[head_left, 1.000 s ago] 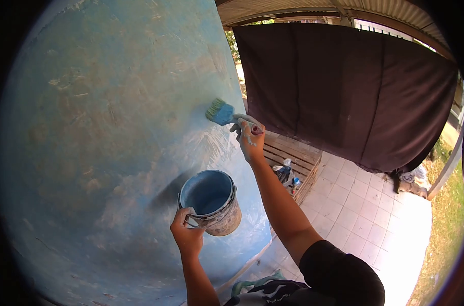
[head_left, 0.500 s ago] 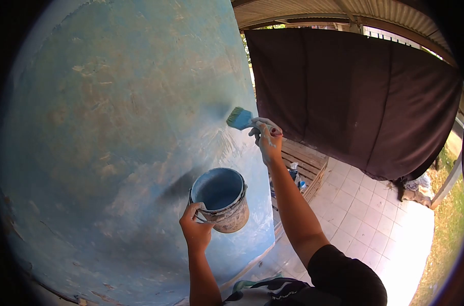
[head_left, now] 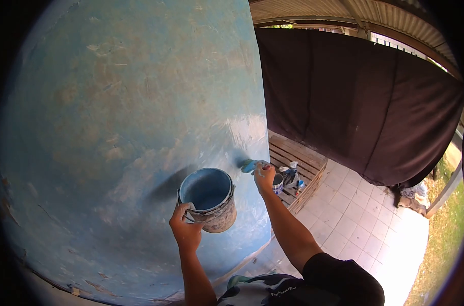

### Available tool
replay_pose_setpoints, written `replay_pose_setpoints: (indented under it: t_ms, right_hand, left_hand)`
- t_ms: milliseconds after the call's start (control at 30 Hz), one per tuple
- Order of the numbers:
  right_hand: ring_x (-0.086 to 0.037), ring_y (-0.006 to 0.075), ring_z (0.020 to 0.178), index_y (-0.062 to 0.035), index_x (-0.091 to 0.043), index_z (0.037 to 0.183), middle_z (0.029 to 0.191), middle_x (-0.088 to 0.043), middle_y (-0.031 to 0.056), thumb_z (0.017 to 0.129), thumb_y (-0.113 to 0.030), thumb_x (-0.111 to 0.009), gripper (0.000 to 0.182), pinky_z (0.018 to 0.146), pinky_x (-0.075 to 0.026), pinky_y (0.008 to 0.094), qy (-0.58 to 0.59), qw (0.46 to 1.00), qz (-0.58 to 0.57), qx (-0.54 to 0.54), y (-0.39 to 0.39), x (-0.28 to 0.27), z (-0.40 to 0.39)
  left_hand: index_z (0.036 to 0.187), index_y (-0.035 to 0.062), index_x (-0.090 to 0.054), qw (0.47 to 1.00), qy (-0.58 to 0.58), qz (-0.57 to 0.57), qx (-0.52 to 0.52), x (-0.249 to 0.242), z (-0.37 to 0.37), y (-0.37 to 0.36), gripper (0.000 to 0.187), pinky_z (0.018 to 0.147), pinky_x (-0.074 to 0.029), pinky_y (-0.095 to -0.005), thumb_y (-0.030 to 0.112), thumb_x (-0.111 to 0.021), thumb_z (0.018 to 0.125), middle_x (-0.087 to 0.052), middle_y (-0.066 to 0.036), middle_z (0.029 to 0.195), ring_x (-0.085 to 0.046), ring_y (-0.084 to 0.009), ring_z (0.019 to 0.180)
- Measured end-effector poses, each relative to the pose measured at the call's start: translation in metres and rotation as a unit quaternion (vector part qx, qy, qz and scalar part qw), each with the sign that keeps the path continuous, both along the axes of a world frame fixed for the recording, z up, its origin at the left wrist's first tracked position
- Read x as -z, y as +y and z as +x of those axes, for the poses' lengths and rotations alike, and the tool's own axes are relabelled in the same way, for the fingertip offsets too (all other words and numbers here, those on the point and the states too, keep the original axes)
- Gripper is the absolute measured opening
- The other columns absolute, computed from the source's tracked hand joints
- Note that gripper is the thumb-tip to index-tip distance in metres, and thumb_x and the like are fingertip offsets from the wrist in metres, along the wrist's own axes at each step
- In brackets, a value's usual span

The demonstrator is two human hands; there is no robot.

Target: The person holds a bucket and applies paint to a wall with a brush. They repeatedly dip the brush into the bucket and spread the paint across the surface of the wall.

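Note:
My left hand (head_left: pixel 185 224) grips the rim and handle side of a paint-stained bucket (head_left: pixel 219 217) with blue inside. The bucket is held up in front of a wall (head_left: pixel 140 102) coated in patchy blue. In my right hand (head_left: pixel 264 176) is a paintbrush (head_left: pixel 249 166), its bristles at the wall surface near the right edge. Above the brush, a whitish streaked patch (head_left: pixel 247 130) shows on the wall.
A slatted wooden pallet (head_left: pixel 298 154) right of the wall bears a can (head_left: pixel 277 184) and a dark plastic bag (head_left: pixel 290 177). Behind hangs a dark cloth (head_left: pixel 344 102). Floor tiles (head_left: pixel 344 214) lie below, with a cloth bundle (head_left: pixel 414 198) near the grass.
My right hand and the brush have moved down, with the brush now lower on the wall. The bucket and my left hand sit slightly further left in view, and the view has shifted.

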State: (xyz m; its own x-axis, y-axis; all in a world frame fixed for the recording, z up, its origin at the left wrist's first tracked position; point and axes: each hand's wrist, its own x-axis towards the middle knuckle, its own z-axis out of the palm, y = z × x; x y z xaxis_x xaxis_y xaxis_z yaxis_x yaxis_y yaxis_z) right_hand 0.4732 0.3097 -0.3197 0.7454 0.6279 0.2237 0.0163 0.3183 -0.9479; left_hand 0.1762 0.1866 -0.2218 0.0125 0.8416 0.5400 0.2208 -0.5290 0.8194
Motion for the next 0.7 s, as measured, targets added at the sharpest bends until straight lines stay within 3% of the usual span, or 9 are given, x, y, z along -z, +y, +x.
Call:
replay_pose_setpoints:
  t_ms: [67,133,200,300,400,467,533,600,700]
  right_hand:
    - [-0.066,0.0155,0.057,0.0031,-0.074,0.089,0.066,-0.068,0.0086,0.096,-0.011,-0.064,0.019,0.055,-0.05,0.0298,-0.075,0.994,0.077,0.018,0.017,-0.028,-0.001]
    - [-0.066,0.0155,0.057,0.0037,-0.075,0.092,0.067,-0.068,0.0083,0.098,-0.011,-0.062,0.02,0.056,-0.05,0.0298,-0.087,0.989,0.118,-0.014,0.009,-0.103,-0.015]
    - [-0.065,0.0133,0.062,0.0048,-0.074,0.1,0.072,-0.07,0.0078,0.1,-0.012,-0.061,0.022,0.06,-0.05,0.0285,-0.06,0.971,0.213,-0.086,-0.007,-0.163,-0.029]
    - [-0.063,0.0108,0.067,0.0058,-0.072,0.106,0.077,-0.071,0.0072,0.103,-0.012,-0.058,0.023,0.061,-0.047,0.0261,-0.056,0.944,0.279,-0.167,-0.022,-0.207,-0.043]
    - [-0.061,0.0089,0.07,0.0055,-0.071,0.109,0.079,-0.071,0.0072,0.103,-0.012,-0.058,0.023,0.061,-0.043,0.0234,-0.069,0.947,0.284,-0.132,-0.011,-0.174,-0.049]
    - [-0.063,0.0106,0.07,0.0043,-0.072,0.108,0.081,-0.072,0.0082,0.103,-0.012,-0.057,0.023,0.06,-0.041,0.0239,-0.014,0.967,0.223,-0.121,-0.004,-0.12,-0.046]
    - [-0.063,0.0119,0.065,0.0051,-0.073,0.105,0.082,-0.072,0.0088,0.103,-0.01,-0.056,0.023,0.06,-0.044,0.0255,-0.023,0.974,0.191,-0.123,-0.004,-0.06,-0.029]
    - [-0.063,0.0129,0.063,0.0048,-0.073,0.102,0.084,-0.071,0.0075,0.101,-0.007,-0.055,0.021,0.059,-0.045,0.0255,0.018,0.982,0.128,-0.141,-0.015,-0.048,-0.02]
    - [-0.061,0.0092,0.063,0.0015,-0.069,0.112,0.083,-0.071,0.0058,0.102,-0.009,-0.055,0.021,0.055,-0.039,0.0228,0.021,0.976,0.117,-0.181,-0.053,-0.076,-0.013]
  left_hand:
    - [0.11,-0.0015,-0.066,1.0,0.01,0.017,-0.013,0.006,-0.001,0.002,0.047,0.102,-0.051,-0.0355,-0.013,-0.083,0.068,-0.069,-0.009,0.11,-0.067,-0.0203,0.109]
    - [0.11,-0.0016,-0.066,1.0,0.016,0.02,-0.014,0.003,-0.002,0.0,0.047,0.102,-0.051,-0.0354,-0.013,-0.083,0.067,-0.069,-0.009,0.109,-0.067,-0.02,0.108]
    - [0.11,-0.0017,-0.066,0.999,0.021,0.024,-0.016,0.0,-0.002,-0.003,0.048,0.101,-0.051,-0.0353,-0.013,-0.083,0.067,-0.069,-0.009,0.108,-0.067,-0.0197,0.107]
    - [0.109,-0.0018,-0.067,0.999,0.023,0.033,-0.035,-0.006,0.004,-0.007,0.048,0.1,-0.051,-0.0352,-0.012,-0.084,0.065,-0.069,-0.009,0.108,-0.067,-0.0194,0.106]
    - [0.107,-0.0015,-0.067,0.997,0.049,0.024,-0.05,-0.001,0.0,-0.005,0.048,0.099,-0.052,-0.0345,-0.011,-0.085,0.064,-0.069,-0.009,0.107,-0.067,-0.0198,0.106]
    - [0.104,-0.0016,-0.068,0.998,0.051,0.023,-0.042,0.004,-0.003,-0.002,0.046,0.1,-0.052,-0.0379,-0.012,-0.083,0.062,-0.073,-0.016,0.11,-0.071,-0.0286,0.108]
    - [0.103,-0.0003,-0.067,0.997,0.051,0.042,-0.03,-0.001,-0.001,0.0,0.045,0.098,-0.052,-0.0375,-0.012,-0.083,0.062,-0.073,-0.017,0.11,-0.071,-0.0288,0.108]
    - [0.101,0.0011,-0.067,0.996,0.062,0.06,-0.009,0.001,-0.004,0.0,0.044,0.097,-0.052,-0.037,-0.012,-0.083,0.063,-0.073,-0.017,0.111,-0.071,-0.029,0.108]
    - [0.096,0.0034,-0.064,0.993,0.06,0.102,0.022,0.007,0.001,0.009,0.045,0.095,-0.053,-0.0393,-0.011,-0.086,0.06,-0.069,-0.018,0.121,-0.069,-0.0349,0.109]
